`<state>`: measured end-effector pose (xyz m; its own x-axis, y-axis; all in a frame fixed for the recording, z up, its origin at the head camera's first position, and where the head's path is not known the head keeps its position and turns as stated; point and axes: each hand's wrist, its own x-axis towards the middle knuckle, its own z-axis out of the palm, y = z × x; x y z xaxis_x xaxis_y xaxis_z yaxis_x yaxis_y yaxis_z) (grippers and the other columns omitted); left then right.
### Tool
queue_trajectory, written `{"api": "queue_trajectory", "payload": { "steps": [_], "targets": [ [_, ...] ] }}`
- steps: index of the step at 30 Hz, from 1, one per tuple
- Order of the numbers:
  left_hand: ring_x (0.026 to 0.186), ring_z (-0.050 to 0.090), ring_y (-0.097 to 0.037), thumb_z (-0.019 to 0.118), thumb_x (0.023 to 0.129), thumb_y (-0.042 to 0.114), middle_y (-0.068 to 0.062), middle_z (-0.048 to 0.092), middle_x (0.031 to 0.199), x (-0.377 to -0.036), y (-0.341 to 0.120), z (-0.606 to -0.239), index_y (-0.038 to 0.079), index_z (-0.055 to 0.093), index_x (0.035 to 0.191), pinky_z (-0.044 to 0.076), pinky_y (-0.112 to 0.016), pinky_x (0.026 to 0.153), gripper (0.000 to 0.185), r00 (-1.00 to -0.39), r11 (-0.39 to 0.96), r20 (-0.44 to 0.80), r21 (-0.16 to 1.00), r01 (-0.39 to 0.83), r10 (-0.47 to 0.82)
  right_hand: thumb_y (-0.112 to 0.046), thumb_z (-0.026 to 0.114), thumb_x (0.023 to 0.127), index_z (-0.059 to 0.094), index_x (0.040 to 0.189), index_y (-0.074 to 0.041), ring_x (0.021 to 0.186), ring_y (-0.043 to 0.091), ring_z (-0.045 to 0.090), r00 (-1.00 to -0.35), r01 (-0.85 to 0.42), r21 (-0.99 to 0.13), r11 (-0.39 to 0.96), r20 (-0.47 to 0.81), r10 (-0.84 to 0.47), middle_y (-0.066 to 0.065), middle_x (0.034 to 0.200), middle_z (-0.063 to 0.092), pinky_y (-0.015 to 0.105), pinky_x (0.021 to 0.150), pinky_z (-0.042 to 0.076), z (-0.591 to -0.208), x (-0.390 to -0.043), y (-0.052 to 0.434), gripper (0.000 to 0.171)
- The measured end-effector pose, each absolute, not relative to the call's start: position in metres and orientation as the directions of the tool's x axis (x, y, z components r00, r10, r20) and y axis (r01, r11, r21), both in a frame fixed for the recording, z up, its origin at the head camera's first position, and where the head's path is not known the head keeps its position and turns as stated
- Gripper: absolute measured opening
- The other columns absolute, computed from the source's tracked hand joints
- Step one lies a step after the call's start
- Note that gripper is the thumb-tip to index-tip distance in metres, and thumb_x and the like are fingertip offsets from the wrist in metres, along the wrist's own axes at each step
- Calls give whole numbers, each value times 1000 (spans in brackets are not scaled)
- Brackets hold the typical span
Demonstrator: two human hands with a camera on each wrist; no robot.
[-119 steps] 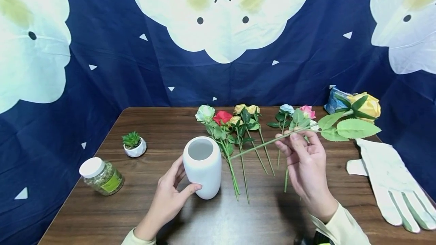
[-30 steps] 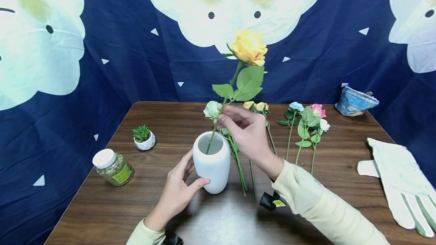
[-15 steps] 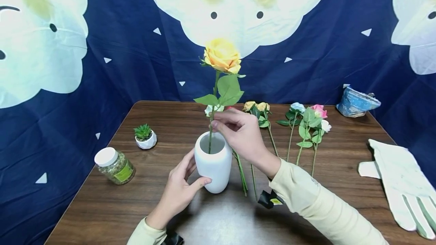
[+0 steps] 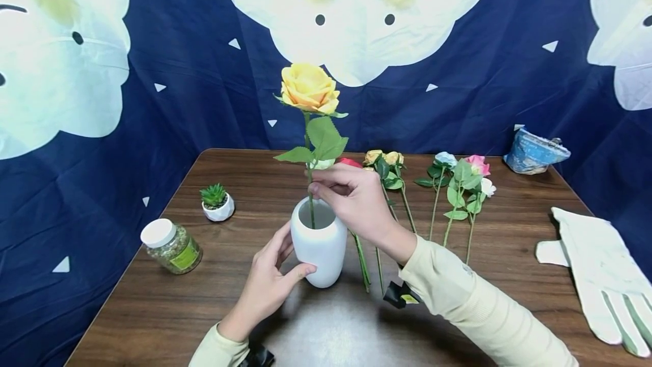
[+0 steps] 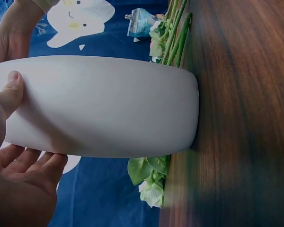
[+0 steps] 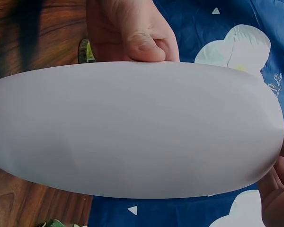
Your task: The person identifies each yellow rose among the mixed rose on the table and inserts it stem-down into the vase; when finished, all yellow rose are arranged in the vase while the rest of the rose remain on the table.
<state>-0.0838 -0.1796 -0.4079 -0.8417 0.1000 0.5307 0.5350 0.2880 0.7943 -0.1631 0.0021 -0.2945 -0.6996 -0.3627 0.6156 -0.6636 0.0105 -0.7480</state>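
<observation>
A white vase stands upright on the brown table. My left hand grips its lower side, thumb in front; the vase fills the left wrist view and the vase fills the right wrist view. My right hand pinches the green stem of a yellow rose just above the vase mouth. The stem's lower end is inside the vase, and the bloom stands high above it.
Several loose flowers lie behind and right of the vase. A small potted succulent and a white-lidded jar sit at the left. White gloves lie at the right edge, a blue packet at the back right.
The right hand carried the yellow rose from the right, turned it upright and lowered its stem into the vase. In the last second the rose sank and leaned left. The left hand kept its hold.
</observation>
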Motion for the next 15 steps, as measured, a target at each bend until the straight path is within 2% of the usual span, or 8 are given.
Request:
{"api": "queue_trajectory", "payload": {
  "steps": [3,5,10,12,15],
  "targets": [
    [131,56,-9,85,79,-8,-30,55,144,-83,-180,-408,-9,45,149,52,-23,106,81,-842,290,530,794,534,99,10,74,87,78,100,10,85,29,77,-702,-663,-748,34,606,-374,20,98,77,29,77,67,-294,-164,2,13],
    [130,55,-7,85,78,-8,-31,55,144,-83,-180,-408,-10,45,148,52,-22,106,81,-842,289,530,795,534,97,9,74,88,79,97,8,80,21,75,-695,-680,-731,62,615,-374,17,94,77,23,72,65,-295,-165,2,10],
    [129,55,-5,85,81,-4,-32,55,143,-83,-180,-408,-11,44,148,51,-21,106,79,-842,285,530,796,534,100,10,73,88,79,96,8,80,19,71,-698,-689,-721,71,635,-331,18,92,77,23,69,64,-298,-166,2,11],
    [129,55,-6,85,81,-2,-32,55,143,-84,-180,-408,-12,44,148,51,-21,106,78,-841,289,531,793,536,102,10,74,88,78,100,10,83,20,74,-736,-646,-762,38,609,-296,21,95,77,27,73,66,-301,-167,5,12],
    [129,55,-6,85,81,-3,-32,55,143,-84,-180,-408,-12,44,148,52,-21,106,79,-840,291,532,792,537,103,7,73,90,77,105,10,78,13,74,-812,-553,-833,-4,541,-219,17,93,78,26,71,66,-307,-170,19,15]
  ]
}}
